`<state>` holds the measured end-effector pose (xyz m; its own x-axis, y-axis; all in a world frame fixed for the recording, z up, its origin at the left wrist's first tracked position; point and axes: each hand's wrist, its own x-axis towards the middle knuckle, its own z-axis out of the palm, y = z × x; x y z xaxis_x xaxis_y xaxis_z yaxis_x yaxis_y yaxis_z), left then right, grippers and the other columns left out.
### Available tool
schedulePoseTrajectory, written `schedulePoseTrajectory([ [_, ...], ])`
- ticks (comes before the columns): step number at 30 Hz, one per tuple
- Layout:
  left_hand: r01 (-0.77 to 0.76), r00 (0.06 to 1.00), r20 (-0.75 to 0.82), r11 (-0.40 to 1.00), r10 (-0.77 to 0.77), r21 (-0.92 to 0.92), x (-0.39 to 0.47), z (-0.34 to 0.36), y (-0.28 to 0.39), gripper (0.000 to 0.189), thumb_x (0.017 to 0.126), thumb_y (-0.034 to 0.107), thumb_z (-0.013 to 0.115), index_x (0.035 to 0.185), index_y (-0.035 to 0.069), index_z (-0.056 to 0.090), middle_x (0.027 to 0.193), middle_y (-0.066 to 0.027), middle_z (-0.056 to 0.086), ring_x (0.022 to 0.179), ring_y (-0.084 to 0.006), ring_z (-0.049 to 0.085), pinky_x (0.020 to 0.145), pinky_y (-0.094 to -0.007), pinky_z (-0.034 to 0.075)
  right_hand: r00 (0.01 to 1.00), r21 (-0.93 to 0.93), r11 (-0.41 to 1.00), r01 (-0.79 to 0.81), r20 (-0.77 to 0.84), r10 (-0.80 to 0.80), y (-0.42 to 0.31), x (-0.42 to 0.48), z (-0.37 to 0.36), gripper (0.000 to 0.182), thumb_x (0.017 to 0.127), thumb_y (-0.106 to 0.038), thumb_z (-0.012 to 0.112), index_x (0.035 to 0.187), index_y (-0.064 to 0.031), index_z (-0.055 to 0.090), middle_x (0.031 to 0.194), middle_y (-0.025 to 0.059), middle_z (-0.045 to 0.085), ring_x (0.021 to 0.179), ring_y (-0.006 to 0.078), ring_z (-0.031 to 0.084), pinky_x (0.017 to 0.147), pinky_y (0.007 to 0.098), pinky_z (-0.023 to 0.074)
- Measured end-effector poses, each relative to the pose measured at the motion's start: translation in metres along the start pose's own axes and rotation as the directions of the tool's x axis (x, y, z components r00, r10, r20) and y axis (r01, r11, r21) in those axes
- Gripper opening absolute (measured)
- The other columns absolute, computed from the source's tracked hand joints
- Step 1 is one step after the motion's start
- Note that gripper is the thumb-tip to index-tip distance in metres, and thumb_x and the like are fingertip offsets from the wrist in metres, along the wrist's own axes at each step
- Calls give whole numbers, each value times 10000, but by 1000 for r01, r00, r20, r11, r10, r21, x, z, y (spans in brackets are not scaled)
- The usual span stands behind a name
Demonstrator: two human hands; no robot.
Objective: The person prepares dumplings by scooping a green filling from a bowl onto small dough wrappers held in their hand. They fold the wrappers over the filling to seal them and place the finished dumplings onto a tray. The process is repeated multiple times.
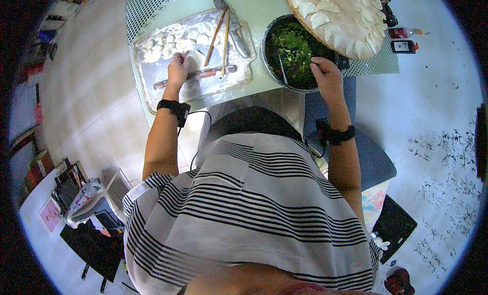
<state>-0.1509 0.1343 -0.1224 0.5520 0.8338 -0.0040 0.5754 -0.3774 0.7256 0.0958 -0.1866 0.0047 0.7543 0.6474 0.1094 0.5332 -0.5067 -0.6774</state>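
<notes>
My left hand is over the floured board, its fingers pinched at the edge of a thin white dough wrapper. Just below the wrapper lies a dark wooden rolling pin, dusted with flour. Several small dough pieces sit on the board beyond that hand. My right hand is at the right rim of a dark bowl, fingers curled. Whether it grips the rim or something small is unclear. Chopped green filling fills the bowl, with a metal utensil handle leaning in it.
Two wooden chopsticks and a cleaver lie across the board's right side. A round wooden board bearing several folded dumplings overhangs the bowl. Bottles stand farther right. A blue-covered seat is beside my right arm.
</notes>
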Motion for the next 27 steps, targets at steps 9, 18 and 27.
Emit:
schedulePoseTrajectory([
  [9, 183, 982, 109, 642, -153, -744, 13, -13, 26, 118, 844, 153, 523, 902, 69, 463, 769, -14, 511, 669, -98, 513, 626, -257, 472, 999, 40, 999, 2, 39, -3, -5, 9, 7, 189, 783, -143, 591, 938, -36, 602, 885, 77, 612, 791, 156, 571, 716, 262, 451],
  [18, 138, 868, 387, 597, 311, -790, -11, -22, 192, 158, 821, 128, 561, 946, 72, 481, 779, 24, 520, 684, -45, 485, 584, -190, 410, 767, 739, 259, -622, 641, 12, -79, 46, 39, 394, 857, -219, 497, 1138, 44, 413, 1062, 150, 530, 920, 239, 559, 833, 369, 455],
  [27, 499, 814, 580, 473, 31, -726, -14, -1, 194, 352, 810, 301, 567, 1015, 31, 474, 904, -78, 537, 791, -134, 532, 689, -270, 476, 879, 790, 403, -463, 468, 91, -84, 55, 59, 240, 771, -120, 606, 942, 37, 545, 864, 90, 595, 737, 167, 595, 643, 287, 497],
])
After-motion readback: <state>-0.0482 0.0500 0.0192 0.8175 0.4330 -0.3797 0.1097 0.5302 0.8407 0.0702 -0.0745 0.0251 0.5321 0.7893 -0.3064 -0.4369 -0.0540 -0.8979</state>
